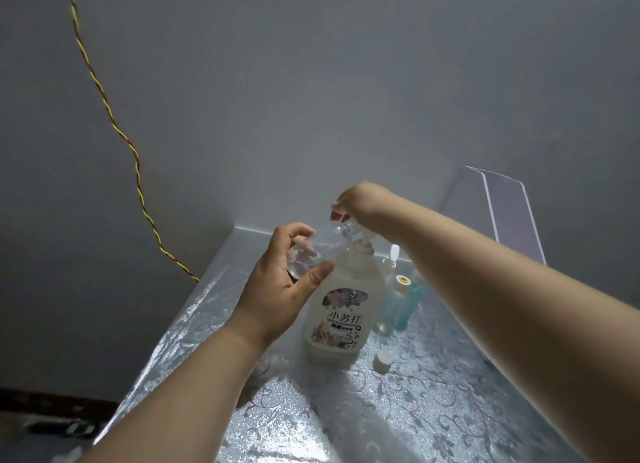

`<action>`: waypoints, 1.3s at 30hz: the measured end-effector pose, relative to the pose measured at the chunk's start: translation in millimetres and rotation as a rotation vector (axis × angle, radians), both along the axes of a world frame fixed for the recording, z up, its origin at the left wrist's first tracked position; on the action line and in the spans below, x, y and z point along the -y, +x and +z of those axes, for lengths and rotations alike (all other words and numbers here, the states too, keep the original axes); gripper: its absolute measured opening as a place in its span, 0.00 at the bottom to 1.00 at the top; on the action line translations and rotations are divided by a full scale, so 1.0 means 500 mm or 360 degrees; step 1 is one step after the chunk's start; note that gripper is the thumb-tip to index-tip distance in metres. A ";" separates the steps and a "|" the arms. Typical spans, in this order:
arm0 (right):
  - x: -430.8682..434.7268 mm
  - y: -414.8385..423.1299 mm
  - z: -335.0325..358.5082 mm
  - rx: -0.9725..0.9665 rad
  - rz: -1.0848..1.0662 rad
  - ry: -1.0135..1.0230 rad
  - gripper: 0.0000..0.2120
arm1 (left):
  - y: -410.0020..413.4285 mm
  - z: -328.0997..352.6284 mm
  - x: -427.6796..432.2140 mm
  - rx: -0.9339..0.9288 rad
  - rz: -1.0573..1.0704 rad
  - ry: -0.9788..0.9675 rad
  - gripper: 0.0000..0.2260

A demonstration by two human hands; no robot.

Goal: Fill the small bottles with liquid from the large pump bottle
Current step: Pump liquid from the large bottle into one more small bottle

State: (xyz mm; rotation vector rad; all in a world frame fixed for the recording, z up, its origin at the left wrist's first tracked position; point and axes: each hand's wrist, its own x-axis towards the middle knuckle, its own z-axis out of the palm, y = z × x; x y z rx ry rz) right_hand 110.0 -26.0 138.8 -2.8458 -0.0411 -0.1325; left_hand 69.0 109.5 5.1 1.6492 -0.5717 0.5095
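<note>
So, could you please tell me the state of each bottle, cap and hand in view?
Large translucent pump bottle: upright, pump fitted.
Small clear plastic bottle: tilted, neck at the pump nozzle.
Left hand: grips the clear bottle.
Right hand: on the pump head, fingers curled over it.
Small white cap: off, lying beside the pump bottle.
Small teal bottles: upright behind the pump bottle.

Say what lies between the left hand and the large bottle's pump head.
The head view shows a small clear bottle there: the left hand grips its base end, and its neck tilts up to the pump head under the right hand.
</note>
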 end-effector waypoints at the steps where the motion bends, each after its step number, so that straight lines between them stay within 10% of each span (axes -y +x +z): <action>1: -0.001 0.008 -0.005 -0.0025 -0.0008 -0.0008 0.15 | 0.000 -0.002 0.000 -0.0003 -0.0001 0.0007 0.16; 22: -0.012 -0.006 0.010 -0.0132 -0.0039 0.0031 0.16 | -0.005 0.006 0.001 0.0016 0.0013 0.0002 0.15; 31: -0.026 0.019 -0.009 -0.0398 -0.0099 -0.0544 0.18 | 0.002 -0.008 -0.002 -0.0024 0.0012 0.0001 0.16; 39: -0.027 -0.019 0.021 -0.0058 0.0041 -0.0161 0.16 | -0.014 0.010 0.002 0.0028 0.0026 -0.0018 0.15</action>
